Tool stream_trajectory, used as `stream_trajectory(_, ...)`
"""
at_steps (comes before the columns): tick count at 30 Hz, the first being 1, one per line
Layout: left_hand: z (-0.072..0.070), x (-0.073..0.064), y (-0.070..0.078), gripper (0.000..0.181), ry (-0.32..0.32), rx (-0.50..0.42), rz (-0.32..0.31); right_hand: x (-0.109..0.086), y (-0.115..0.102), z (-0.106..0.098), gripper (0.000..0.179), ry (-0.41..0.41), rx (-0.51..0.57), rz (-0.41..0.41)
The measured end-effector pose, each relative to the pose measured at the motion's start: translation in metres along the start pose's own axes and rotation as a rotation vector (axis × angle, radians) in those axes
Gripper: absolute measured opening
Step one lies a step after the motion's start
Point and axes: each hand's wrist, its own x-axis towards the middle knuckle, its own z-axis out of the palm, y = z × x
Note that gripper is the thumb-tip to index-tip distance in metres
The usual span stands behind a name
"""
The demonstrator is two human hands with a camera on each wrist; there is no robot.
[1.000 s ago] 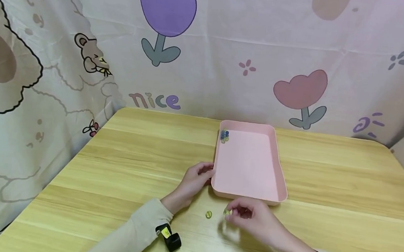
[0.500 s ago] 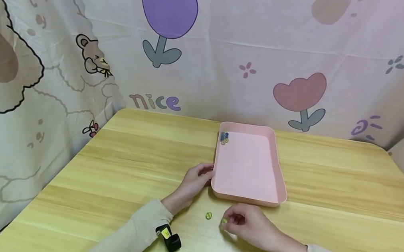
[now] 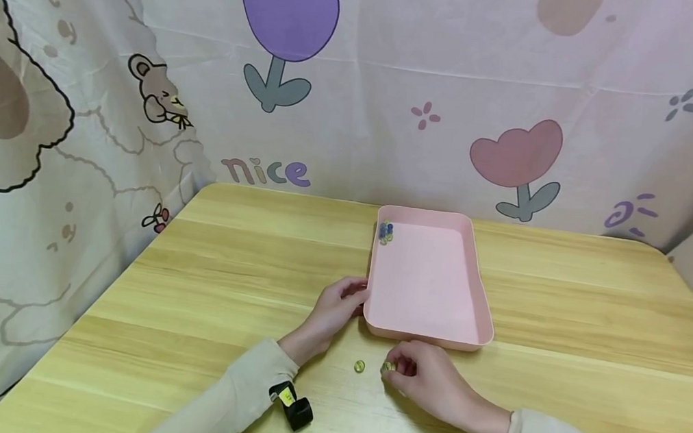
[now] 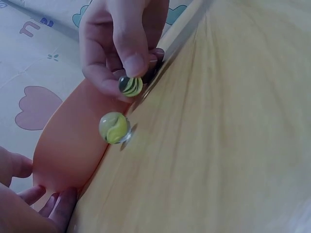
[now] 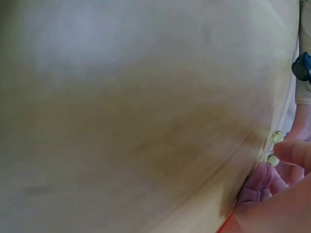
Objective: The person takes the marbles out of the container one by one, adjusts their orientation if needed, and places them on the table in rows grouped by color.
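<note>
Right grip [image 3: 431, 383], a loose marble [image 3: 359, 366] to its left, pinches a striped marble [image 4: 131, 86] as left grip [image 3: 332, 311] holds pink tray [image 3: 430, 282]

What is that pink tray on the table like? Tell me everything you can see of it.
The pink tray is shallow and roughly rectangular, with rounded corners, a thin rim and smooth walls that look like plastic. It sits open side up on the wood-grain table, its far end near the patterned backdrop. Its right rim bends partway along. A small cluster of blue and yellowish marbles lies in the far-left corner. The left hand touches its left wall toward the near end.
</note>
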Motion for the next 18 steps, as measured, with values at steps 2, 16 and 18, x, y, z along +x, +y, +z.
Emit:
stream_trajectory(2,0.0003,0.0002,0.0008,0.033,0.0,-0.002,-0.004,0.0013,-0.0003,-0.0004,0.006,-0.004,-0.009,0.0)
stream_trajectory(16,0.0004,0.0001,-0.0003,0.034,0.01,0.004,-0.015,0.0028,-0.0019,-0.0003,0.01,-0.015,-0.037,0.008)
stream_trajectory(18,0.0005,0.0001,-0.0004,0.034,0.01,0.007,-0.012,0.0025,-0.002,-0.0005,0.01,-0.015,-0.037,0.011)
